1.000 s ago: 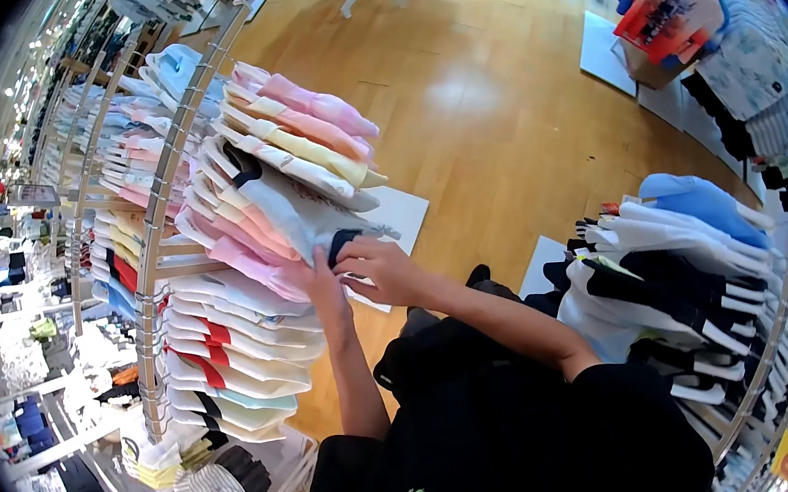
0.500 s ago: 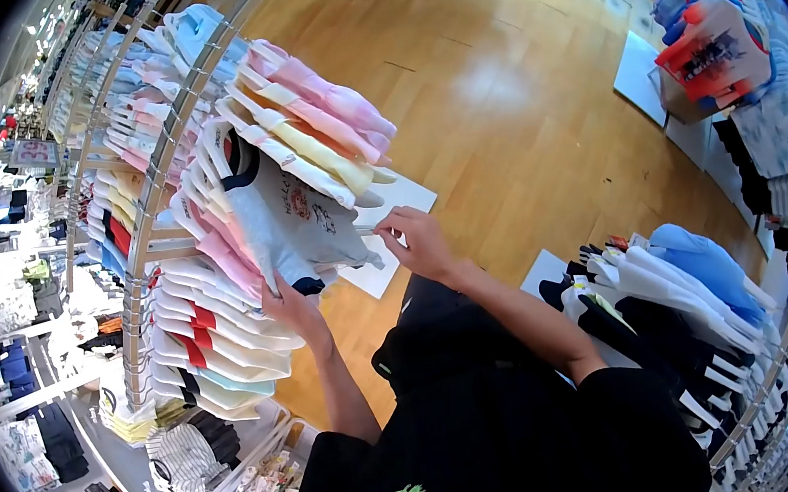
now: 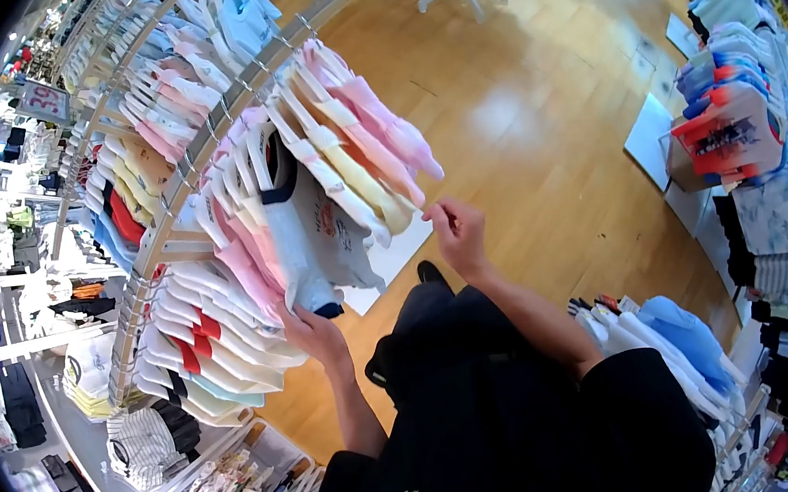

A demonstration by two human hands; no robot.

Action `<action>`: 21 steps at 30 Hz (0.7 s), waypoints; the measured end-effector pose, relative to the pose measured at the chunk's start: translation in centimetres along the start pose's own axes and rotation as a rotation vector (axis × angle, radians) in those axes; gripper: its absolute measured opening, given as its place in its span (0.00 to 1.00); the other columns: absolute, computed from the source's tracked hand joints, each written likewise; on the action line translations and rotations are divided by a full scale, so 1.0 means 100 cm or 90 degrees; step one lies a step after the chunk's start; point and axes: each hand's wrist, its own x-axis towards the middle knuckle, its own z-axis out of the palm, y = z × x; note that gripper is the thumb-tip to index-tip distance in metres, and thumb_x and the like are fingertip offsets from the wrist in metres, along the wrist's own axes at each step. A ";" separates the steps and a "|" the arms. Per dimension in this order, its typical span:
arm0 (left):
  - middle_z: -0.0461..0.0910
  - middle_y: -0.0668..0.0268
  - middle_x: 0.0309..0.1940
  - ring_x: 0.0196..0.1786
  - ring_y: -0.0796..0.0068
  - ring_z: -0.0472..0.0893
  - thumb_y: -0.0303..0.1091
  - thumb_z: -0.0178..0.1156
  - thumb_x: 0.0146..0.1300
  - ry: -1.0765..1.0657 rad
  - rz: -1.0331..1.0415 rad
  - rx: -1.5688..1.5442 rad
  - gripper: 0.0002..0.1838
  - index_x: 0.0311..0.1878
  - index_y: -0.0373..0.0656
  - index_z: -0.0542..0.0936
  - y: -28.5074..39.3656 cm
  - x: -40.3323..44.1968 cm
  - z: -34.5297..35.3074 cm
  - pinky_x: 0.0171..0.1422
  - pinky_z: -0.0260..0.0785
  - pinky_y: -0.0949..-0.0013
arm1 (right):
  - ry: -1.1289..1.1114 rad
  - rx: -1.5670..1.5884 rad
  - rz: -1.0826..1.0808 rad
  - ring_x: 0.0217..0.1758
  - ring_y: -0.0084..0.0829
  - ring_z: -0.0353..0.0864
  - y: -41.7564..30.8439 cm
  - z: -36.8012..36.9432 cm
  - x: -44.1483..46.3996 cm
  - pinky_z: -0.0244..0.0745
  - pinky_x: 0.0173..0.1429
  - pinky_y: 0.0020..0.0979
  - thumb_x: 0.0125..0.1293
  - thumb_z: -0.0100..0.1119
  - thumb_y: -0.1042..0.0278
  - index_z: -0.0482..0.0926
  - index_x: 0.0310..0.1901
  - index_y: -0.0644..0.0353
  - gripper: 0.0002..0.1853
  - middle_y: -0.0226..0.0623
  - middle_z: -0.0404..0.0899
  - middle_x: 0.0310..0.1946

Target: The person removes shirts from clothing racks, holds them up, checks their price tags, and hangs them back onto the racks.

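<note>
Head view, left hand: the left hand (image 3: 318, 336) takes the lower sleeve edge of the grey short-sleeved shirt with navy collar and dark print (image 3: 318, 240) between thumb and fingers

Head view, right hand: the right hand (image 3: 460, 238) is raised with thumb and forefinger pressed together and the other fingers curled; its fingertips are near the lower end of the pale yellow cloth garment (image 3: 369, 195), and whether they touch it I cannot tell

Grey shirt: hanging tilted on the curved silver metal rail (image 3: 166, 206), between pink garments and white and yellow ones

Far end of rail: pink cloth garments (image 3: 391, 130) on white hangers

Near end of rail: a row of white cloth garments (image 3: 231, 347), some with red parts

Beside the rail, lower left: striped folded clothes (image 3: 140, 448) on a white shelf (image 3: 97, 455)

Floor: light brown wooden boards (image 3: 541, 171)

Right side: a red and blue printed cloth top (image 3: 731, 135) among hanging clothes
</note>
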 end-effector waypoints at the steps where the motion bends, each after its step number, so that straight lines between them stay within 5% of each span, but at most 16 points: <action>1: 0.78 0.42 0.29 0.30 0.45 0.76 0.26 0.46 0.68 0.064 0.062 0.035 0.13 0.48 0.28 0.76 -0.008 -0.001 0.007 0.38 0.66 0.56 | 0.004 -0.008 0.018 0.20 0.18 0.68 0.002 -0.003 0.009 0.60 0.25 0.23 0.66 0.55 0.73 0.80 0.27 0.65 0.11 0.30 0.74 0.17; 4: 0.78 0.46 0.24 0.25 0.52 0.76 0.26 0.48 0.69 -0.046 -0.103 -0.013 0.13 0.47 0.27 0.77 -0.005 -0.004 0.006 0.33 0.65 0.57 | 0.045 0.042 0.037 0.22 0.18 0.70 -0.003 -0.009 0.043 0.62 0.28 0.23 0.67 0.55 0.72 0.80 0.26 0.66 0.12 0.30 0.75 0.19; 8: 0.77 0.48 0.21 0.21 0.58 0.74 0.27 0.50 0.69 -0.039 -0.004 0.024 0.14 0.49 0.26 0.77 0.006 -0.012 0.020 0.30 0.64 0.59 | 0.044 0.036 0.014 0.26 0.21 0.71 -0.015 -0.006 0.090 0.64 0.29 0.25 0.64 0.60 0.71 0.79 0.36 0.64 0.06 0.33 0.78 0.26; 9: 0.81 0.45 0.29 0.30 0.55 0.81 0.30 0.50 0.71 -0.101 -0.097 0.063 0.16 0.48 0.21 0.76 0.017 -0.013 0.018 0.39 0.71 0.61 | 0.037 0.036 0.012 0.26 0.21 0.71 -0.012 -0.003 0.101 0.64 0.29 0.25 0.64 0.60 0.71 0.79 0.36 0.64 0.06 0.33 0.78 0.26; 11: 0.79 0.47 0.26 0.26 0.57 0.77 0.28 0.51 0.70 -0.063 -0.064 0.038 0.15 0.49 0.23 0.77 0.009 -0.022 0.026 0.34 0.67 0.61 | -0.019 -0.012 -0.096 0.35 0.28 0.75 -0.007 0.006 0.120 0.69 0.37 0.29 0.61 0.64 0.68 0.77 0.44 0.63 0.12 0.36 0.78 0.35; 15: 0.76 0.53 0.23 0.23 0.61 0.73 0.27 0.54 0.67 -0.011 -0.094 0.017 0.10 0.44 0.28 0.75 0.034 -0.028 0.044 0.29 0.64 0.62 | -0.140 0.028 -0.049 0.38 0.33 0.76 -0.010 0.020 0.142 0.72 0.43 0.32 0.57 0.69 0.61 0.74 0.51 0.62 0.23 0.38 0.77 0.38; 21: 0.71 0.63 0.20 0.21 0.71 0.70 0.28 0.57 0.66 0.079 -0.165 0.073 0.08 0.42 0.35 0.70 0.080 -0.062 0.079 0.26 0.61 0.68 | -0.300 -0.017 0.028 0.39 0.37 0.80 -0.019 0.026 0.163 0.75 0.42 0.36 0.54 0.70 0.55 0.75 0.49 0.61 0.25 0.40 0.79 0.38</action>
